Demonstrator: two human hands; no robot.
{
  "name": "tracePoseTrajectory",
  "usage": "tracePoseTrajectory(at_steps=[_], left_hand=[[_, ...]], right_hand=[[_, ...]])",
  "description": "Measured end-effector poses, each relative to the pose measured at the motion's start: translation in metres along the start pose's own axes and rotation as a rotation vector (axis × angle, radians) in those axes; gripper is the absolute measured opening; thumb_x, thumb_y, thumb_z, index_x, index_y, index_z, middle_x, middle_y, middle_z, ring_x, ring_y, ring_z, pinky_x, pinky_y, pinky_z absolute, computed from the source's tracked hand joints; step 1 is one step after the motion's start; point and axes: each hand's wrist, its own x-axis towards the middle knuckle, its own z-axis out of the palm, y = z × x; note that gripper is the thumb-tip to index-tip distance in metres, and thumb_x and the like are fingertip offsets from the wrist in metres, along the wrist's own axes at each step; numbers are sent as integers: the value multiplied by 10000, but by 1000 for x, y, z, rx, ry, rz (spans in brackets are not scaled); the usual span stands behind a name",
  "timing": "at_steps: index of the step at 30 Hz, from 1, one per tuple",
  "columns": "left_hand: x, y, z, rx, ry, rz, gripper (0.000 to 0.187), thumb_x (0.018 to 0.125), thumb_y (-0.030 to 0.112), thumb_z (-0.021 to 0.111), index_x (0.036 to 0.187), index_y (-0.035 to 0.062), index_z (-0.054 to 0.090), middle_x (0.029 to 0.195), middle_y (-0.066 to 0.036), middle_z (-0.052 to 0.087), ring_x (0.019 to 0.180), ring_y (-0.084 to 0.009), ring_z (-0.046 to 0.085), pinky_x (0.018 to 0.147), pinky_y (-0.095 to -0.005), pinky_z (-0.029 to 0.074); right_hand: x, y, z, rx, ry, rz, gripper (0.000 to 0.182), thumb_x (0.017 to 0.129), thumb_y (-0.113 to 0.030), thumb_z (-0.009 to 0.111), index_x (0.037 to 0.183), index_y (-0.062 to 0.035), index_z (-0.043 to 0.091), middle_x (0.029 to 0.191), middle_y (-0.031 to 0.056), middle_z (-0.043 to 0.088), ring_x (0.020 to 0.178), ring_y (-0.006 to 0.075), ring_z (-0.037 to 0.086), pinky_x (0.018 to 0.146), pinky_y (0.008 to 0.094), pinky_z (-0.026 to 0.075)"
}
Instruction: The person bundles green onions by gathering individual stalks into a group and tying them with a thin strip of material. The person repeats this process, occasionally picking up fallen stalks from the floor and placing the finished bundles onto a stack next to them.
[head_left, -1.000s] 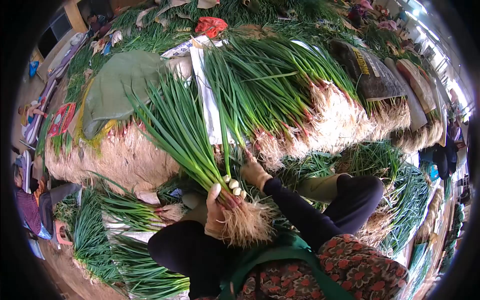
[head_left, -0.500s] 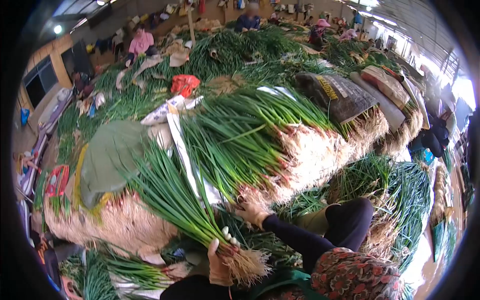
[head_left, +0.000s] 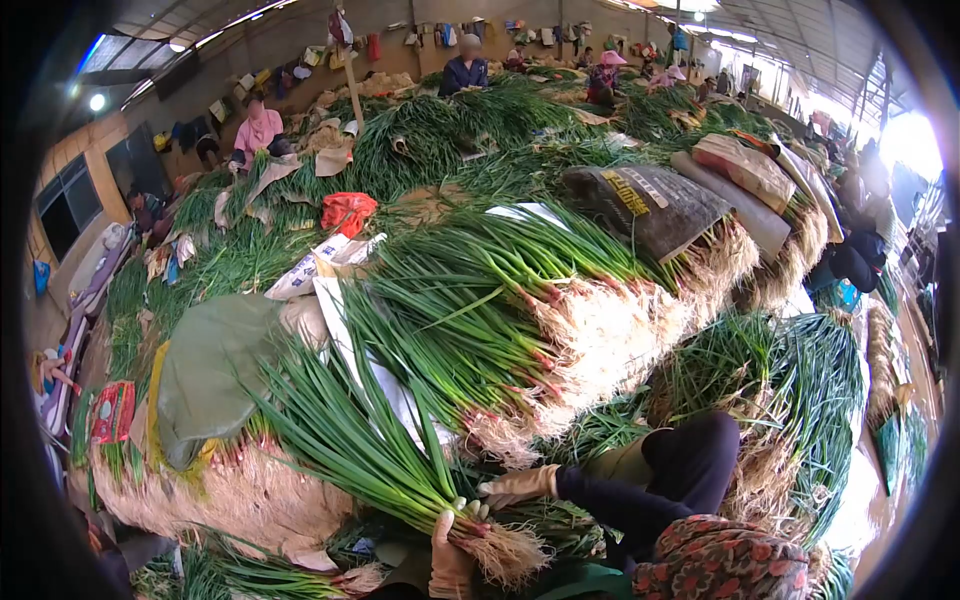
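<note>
A bunch of green onions (head_left: 400, 475) slants up and left from my left hand (head_left: 455, 545), which wears a pale glove and is wrapped round the stems just above the roots. My right hand (head_left: 518, 486), also gloved, reaches in from the right beside the bunch, its fingertips near the stems; what they hold, if anything, is hidden. Just beyond it lies the large pile of onions (head_left: 450, 340), with pale roots (head_left: 600, 330) facing right and red-tinted lower stems.
A green sheet (head_left: 215, 370) covers onions at left. A red bag (head_left: 348, 212) and a dark sack (head_left: 650, 205) lie farther back. More onions (head_left: 820, 420) are heaped at right. A person in pink (head_left: 258, 130) and other people are in the background.
My right hand has come away from the pile's root ends and moved toward the held bunch. My left hand still grips the bunch, now fuller. The view has shifted slightly.
</note>
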Motion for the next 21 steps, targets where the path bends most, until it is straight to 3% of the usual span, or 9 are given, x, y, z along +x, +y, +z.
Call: tracePoseTrajectory(at_steps=[1, 3, 6, 10, 13, 14, 15, 17, 21], left_hand=[[3, -1, -1, -1, 2, -8, 500, 928, 360, 397, 1197, -58, 454, 721, -195, 610, 741, -304, 620, 835, -401, 490], [4, -3, -6, -6, 21, -26, 500, 923, 366, 399, 1174, -62, 464, 674, -186, 601, 711, -302, 617, 817, -401, 494], [-11, 10, 15, 25, 72, 1, 487, 919, 379, 403, 1112, -59, 491, 640, -177, 588, 682, -297, 610, 769, -405, 503], [-8, 6, 9, -38, 99, 20, 463, 908, 384, 429, 1066, -44, 506, 623, -173, 580, 657, -294, 602, 713, -409, 508], [-10, 7, 5, -16, 58, 57, 436, 899, 391, 459, 1042, -17, 517, 649, -153, 577, 657, -279, 588, 712, -413, 503], [-10, 10, 2, -10, 11, 58, 426, 897, 400, 470, 1039, 3, 525, 680, -137, 577, 685, -269, 582, 726, -413, 498], [-11, 13, 1, -1, -36, 57, 415, 894, 410, 481, 1036, 23, 534, 712, -122, 577, 713, -259, 575, 740, -413, 492], [-22, 15, 17, -514, -238, -105, 385, 858, 411, 566, 1017, 62, 537, 841, -56, 557, 837, -205, 549, 806, -395, 457], [-22, 23, 21, -381, -311, -11, 449, 871, 424, 534, 1114, 47, 507, 915, -88, 579, 838, -237, 562, 792, -445, 475]], right_hand=[[-11, -27, 25, 95, -130, -94, 614, 891, -564, 461, 1148, -13, 547, 918, 98, 590, 877, 179, 571, 833, 346, 470], [-5, -50, 53, 41, 12, -63, 551, 878, -554, 495, 1085, -50, 570, 813, 64, 589, 688, 156, 567, 639, 306, 501], [9, -63, 79, 346, 303, -80, 333, 874, -472, 552, 893, -140, 576, 648, 0, 578, 395, 101, 444, 321, 216, 306], [6, -54, 88, 894, 244, -111, 186, 949, -297, 436, 874, -157, 534, 671, -32, 566, 512, 120, 513, 388, 253, 373], [1, -65, 95, 967, 183, -108, 189, 961, -275, 354, 923, -165, 503, 628, -56, 499, 482, 114, 461, 375, 247, 330], [-10, -83, 106, 845, 346, -17, 209, 961, -255, 299, 962, -174, 491, 575, -68, 404, 434, 107, 367, 362, 250, 282], [15, -62, 97, 887, 331, -108, 225, 957, -267, 336, 856, -161, 507, 533, -64, 369, 400, 95, 349, 341, 235, 253], [77, -16, 44, 1301, 171, -176, 291, 962, -257, 320, 774, -146, 512, 493, -65, 321, 381, 88, 293, 352, 238, 221], [6, -82, 80, 991, 110, -48, 360, 977, -355, 360, 720, -136, 485, 482, -84, 281, 362, 63, 194, 352, 225, 190]])
